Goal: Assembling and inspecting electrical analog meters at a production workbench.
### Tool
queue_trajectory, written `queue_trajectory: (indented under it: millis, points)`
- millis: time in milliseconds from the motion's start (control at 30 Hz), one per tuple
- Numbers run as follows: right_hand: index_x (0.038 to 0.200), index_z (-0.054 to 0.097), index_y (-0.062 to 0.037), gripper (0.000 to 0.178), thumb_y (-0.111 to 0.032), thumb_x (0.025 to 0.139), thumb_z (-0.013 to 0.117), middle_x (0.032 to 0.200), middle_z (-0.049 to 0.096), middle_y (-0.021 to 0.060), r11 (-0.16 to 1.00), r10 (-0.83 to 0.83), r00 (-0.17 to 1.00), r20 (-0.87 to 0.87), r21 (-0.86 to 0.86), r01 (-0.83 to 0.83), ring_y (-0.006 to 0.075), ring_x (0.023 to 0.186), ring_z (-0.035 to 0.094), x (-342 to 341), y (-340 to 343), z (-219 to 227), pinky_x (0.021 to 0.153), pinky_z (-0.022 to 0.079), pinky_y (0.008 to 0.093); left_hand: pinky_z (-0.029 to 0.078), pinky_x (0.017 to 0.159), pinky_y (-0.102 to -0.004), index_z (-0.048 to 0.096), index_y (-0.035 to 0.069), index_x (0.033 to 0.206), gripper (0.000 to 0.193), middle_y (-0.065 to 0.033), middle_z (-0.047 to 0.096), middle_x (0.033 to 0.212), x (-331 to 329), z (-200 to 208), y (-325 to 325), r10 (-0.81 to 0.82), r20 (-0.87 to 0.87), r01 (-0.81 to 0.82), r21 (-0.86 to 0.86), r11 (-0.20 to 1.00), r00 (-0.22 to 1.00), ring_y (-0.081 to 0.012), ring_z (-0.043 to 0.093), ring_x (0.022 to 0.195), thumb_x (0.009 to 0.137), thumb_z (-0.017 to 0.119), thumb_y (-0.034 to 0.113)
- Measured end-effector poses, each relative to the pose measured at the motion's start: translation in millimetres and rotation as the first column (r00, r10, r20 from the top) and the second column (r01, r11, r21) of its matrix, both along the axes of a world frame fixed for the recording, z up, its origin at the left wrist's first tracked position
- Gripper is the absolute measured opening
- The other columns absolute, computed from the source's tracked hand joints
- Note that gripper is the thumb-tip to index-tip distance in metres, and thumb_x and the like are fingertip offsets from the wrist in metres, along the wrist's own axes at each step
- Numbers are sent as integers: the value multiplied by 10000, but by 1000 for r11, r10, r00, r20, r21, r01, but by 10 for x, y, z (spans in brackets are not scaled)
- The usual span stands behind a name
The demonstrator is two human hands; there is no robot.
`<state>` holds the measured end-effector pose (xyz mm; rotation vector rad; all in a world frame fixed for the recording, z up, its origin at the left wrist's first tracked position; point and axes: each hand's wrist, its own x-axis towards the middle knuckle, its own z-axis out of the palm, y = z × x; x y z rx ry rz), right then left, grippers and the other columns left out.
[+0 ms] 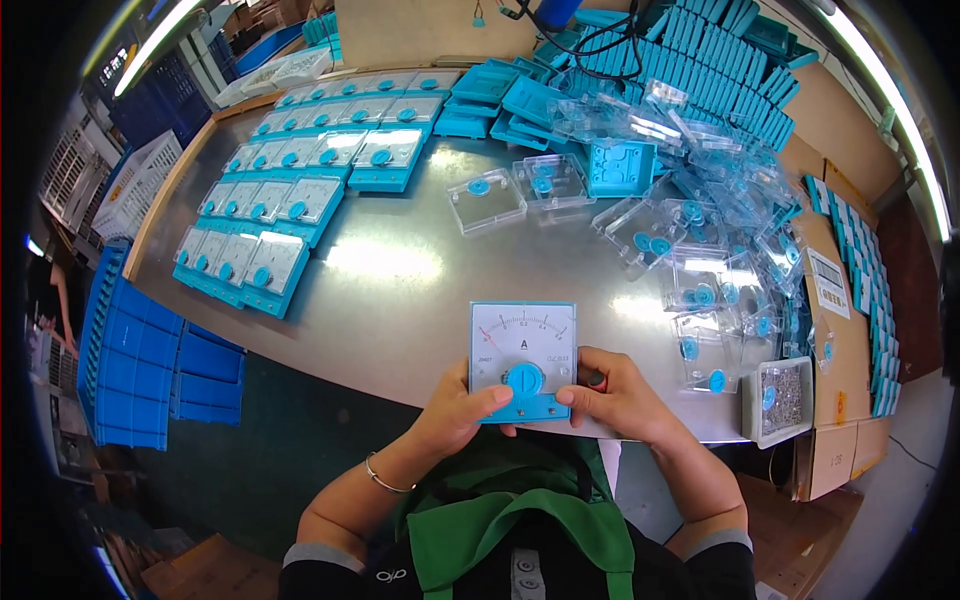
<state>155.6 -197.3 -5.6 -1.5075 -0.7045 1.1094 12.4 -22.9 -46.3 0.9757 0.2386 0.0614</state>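
Observation:
I hold a square blue panel meter (522, 355) with a white dial face and a round blue knob, face up, just above the near edge of the metal table (400, 270). My left hand (460, 408) grips its lower left corner, thumb lying on the blue lower strip. My right hand (610, 395) grips the lower right corner, thumb also pressed on the strip. A thin bracelet sits on my left wrist.
Rows of finished blue meters (290, 190) cover the table's left. Clear plastic covers with blue knobs (700, 260) pile up at right, two more (485, 198) lie in the middle. A small tray of screws (778, 398) stands at right. Blue crates (150, 360) sit on the floor left.

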Motion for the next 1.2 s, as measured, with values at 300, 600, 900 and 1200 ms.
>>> queue_trajectory:
  millis: [300, 600, 900, 1200]
  points:
    - [999, 636, -11, 171, -126, 900, 558, 709, 622, 39, 980, -175, 930, -324, 30, 195, 47, 500, 485, -123, -24, -381, 384, 281, 189, 475, 459, -233, 505, -25, 1135, 495, -134, 636, 930, 17, 143, -28, -127, 121, 143, -133, 981, 985, -216, 658, 733, 828, 625, 345]
    - [945, 652, 1, 114, -16, 858, 581, 747, 665, 65, 955, -190, 921, -340, 153, 254, 105, 576, 610, -363, 164, -418, 482, 459, 213, 468, 432, -238, 501, -19, 1138, 481, -145, 640, 918, -13, 50, 13, -152, 119, 178, -245, 953, 981, -242, 665, 698, 843, 610, 345]
    - [984, 609, 46, 139, -25, 883, 546, 836, 666, 161, 901, -183, 962, -202, 358, 246, 221, 631, 659, -555, 117, -482, 510, 523, 276, 473, 431, -248, 483, -18, 1132, 446, -140, 622, 924, -53, 48, -34, -162, 124, 193, -301, 934, 979, -247, 662, 680, 847, 609, 301]
    - [949, 595, 60, 126, -29, 872, 551, 822, 654, 161, 845, -248, 958, -143, 452, 286, 199, 591, 631, -625, 55, -441, 473, 491, 258, 478, 432, -259, 475, -21, 1121, 417, -131, 608, 926, -50, 118, -151, -129, 108, 155, -293, 943, 986, -240, 654, 680, 851, 600, 271]
